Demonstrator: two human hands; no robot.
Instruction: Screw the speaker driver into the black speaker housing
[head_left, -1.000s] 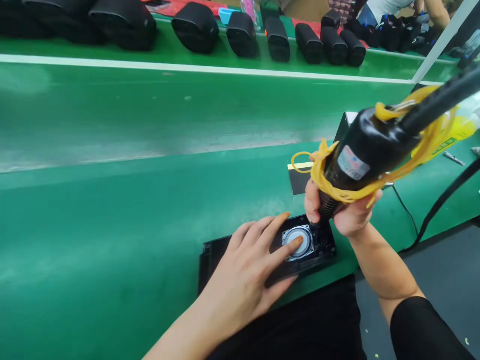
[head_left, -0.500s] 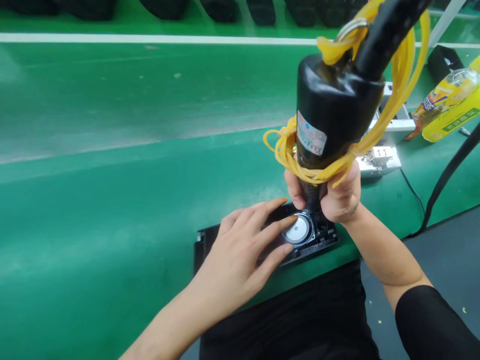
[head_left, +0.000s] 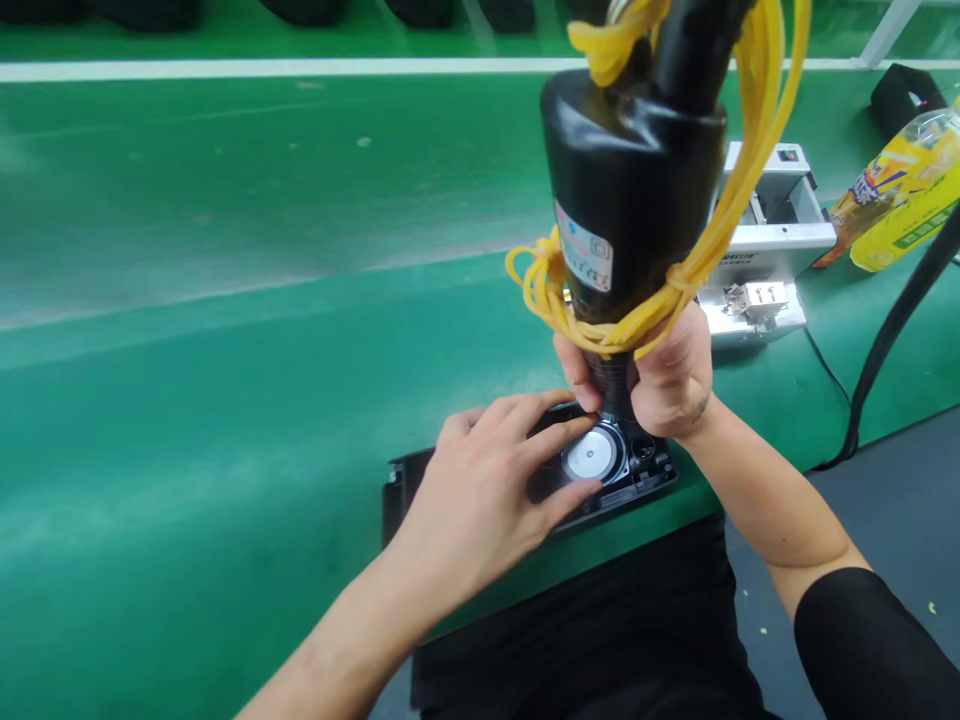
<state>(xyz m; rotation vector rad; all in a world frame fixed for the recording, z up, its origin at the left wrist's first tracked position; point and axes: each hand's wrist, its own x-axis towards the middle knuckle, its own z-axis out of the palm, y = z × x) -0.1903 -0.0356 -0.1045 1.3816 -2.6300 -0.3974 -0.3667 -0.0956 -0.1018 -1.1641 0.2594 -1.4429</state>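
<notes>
A flat black plastic panel [head_left: 637, 478] lies at the near edge of the green bench, with a round silver speaker driver [head_left: 590, 456] set into its right end. My left hand [head_left: 487, 490] lies flat on the panel, its fingertips touching the driver's rim. My right hand [head_left: 664, 375] grips the lower barrel of a black electric screwdriver [head_left: 630, 190], which stands nearly upright with its tip down at the panel's far edge beside the driver. Yellow rubber bands [head_left: 592, 330] are wound around the tool. The bit is hidden behind my fingers.
A silver metal box [head_left: 772, 250] sits just right of the tool, and a yellow drink bottle [head_left: 900, 195] lies further right. A black cable [head_left: 877, 370] hangs off the bench edge. The green conveyor belt [head_left: 225, 190] runs behind, with a white stripe [head_left: 262, 68].
The screwdriver has swung from a slant to nearly upright and shifted left over the panel's far edge. My left fingers slid from the driver's centre to its rim.
</notes>
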